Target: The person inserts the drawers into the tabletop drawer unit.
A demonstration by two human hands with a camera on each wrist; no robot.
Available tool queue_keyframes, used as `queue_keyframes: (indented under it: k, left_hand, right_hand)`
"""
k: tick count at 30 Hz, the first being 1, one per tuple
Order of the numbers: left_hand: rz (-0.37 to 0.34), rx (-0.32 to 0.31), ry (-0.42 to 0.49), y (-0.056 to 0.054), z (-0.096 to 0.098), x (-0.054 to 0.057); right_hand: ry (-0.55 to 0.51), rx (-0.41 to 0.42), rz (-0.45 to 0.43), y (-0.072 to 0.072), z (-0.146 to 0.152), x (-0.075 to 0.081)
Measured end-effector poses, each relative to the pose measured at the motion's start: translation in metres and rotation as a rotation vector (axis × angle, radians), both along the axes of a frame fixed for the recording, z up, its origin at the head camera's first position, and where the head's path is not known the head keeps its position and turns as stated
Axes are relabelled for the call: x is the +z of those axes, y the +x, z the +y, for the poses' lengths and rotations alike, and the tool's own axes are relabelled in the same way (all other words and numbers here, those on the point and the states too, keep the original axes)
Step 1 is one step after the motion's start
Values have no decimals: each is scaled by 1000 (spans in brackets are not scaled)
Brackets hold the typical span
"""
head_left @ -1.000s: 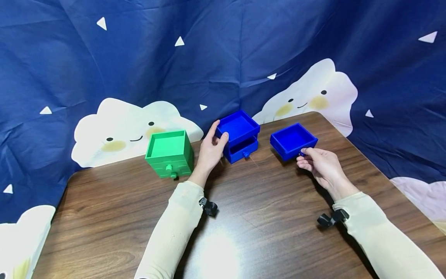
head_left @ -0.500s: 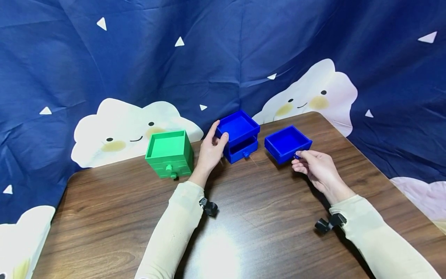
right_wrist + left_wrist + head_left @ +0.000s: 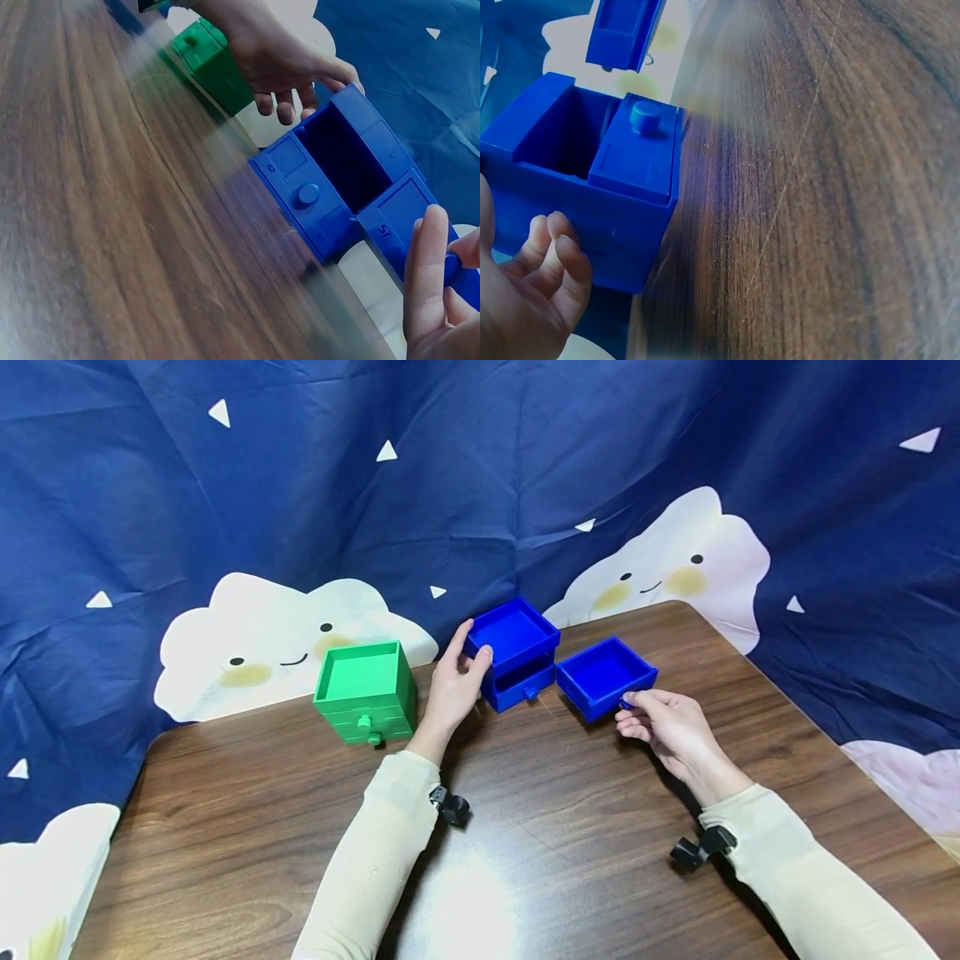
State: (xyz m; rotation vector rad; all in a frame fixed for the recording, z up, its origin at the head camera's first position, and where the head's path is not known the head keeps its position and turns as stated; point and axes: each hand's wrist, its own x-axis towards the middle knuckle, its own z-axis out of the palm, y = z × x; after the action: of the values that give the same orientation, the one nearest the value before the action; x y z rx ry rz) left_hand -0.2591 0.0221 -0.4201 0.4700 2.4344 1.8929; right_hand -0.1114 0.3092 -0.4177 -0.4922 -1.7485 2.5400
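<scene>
A small blue drawer cabinet (image 3: 514, 632) stands near the back of the table, its upper slot open and a lower drawer with a round knob (image 3: 646, 118) in place. My left hand (image 3: 450, 689) holds the cabinet at its left side, thumb at the front edge and a finger reaching toward the back. To the right of the cabinet, my right hand (image 3: 678, 735) pinches the knob of a loose blue drawer (image 3: 604, 673). That drawer is off the table, tilted, its inside bare. In the right wrist view the drawer front (image 3: 397, 214) appears beside the dark slot.
Left of my left hand stands a green drawer cabinet (image 3: 365, 689) with two knobs. The wooden table (image 3: 555, 827) ends at a blue curtain (image 3: 465, 477) printed with clouds. Black wrist cameras sit on both sleeves.
My right hand has carried the loose blue drawer leftward and slightly toward me, closer to the blue cabinet. The left hand and both cabinets have stayed still.
</scene>
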Motion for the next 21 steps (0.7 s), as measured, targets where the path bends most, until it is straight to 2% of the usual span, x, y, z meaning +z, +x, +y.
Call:
queue_keyframes:
  k: [21]
  left_hand:
    - [4, 3, 11, -1, 1, -2]
  right_hand:
    - [14, 27, -13, 0, -21, -5]
